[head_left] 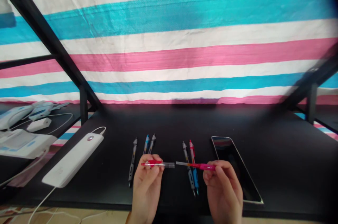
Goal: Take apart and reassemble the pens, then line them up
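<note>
My left hand (148, 178) pinches a clear pen barrel with a red end (168, 165), its open end pointing right. Facing it, my right hand (223, 181) grips a pink pen part (206, 166) with a thin refill sticking out to the left. The two parts are level, with a small gap between them. Beyond my left hand lie a black-and-clear pen (132, 162), a blue-topped pen (146, 143) and another dark pen (152, 143). Between my hands, a grey pen (189, 171) lies beside a pen with a red top and blue grip (194, 173).
A dark-screened phone (243, 171) lies behind and right of my right hand. At left rests a white power bank (74, 159) with a cable. Further left, white devices (26, 145) and cables sit on another surface. Black frame bars (52, 48) slant up at both sides before a striped sheet (185, 58).
</note>
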The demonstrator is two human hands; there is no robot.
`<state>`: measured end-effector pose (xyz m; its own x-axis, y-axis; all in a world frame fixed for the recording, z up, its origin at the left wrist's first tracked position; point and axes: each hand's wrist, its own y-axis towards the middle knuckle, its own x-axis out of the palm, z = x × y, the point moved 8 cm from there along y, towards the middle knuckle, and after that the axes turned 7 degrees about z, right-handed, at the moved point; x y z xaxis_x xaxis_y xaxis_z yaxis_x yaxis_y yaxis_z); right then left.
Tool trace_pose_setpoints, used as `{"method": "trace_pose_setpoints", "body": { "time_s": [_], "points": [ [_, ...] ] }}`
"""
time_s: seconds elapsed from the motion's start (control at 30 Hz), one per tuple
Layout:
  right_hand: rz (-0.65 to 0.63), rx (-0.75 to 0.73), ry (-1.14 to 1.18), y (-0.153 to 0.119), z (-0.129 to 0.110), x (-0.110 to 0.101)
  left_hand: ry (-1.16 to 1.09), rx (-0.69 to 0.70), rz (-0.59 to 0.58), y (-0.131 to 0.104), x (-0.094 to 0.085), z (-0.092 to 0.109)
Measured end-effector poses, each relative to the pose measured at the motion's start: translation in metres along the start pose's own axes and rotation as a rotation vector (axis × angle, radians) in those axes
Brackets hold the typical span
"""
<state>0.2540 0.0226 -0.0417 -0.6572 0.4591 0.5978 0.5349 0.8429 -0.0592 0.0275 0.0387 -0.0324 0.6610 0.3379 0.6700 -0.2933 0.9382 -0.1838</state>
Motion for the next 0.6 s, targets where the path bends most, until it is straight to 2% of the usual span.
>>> {"method": "trace_pose_setpoints", "body": {
  "time_s": [0.3,0.6],
  "points": [
    [-0.002,-0.003,-0.012,-0.0007,-0.0018,0.0023,-0.012,-0.015,0.032,0.0009,0.0011,0.0002],
    [-0.040,-0.007,-0.034,-0.0015,-0.0004,0.0057,0.025,-0.023,-0.018,0.0011,0.0044,-0.0018]
  ]
}}
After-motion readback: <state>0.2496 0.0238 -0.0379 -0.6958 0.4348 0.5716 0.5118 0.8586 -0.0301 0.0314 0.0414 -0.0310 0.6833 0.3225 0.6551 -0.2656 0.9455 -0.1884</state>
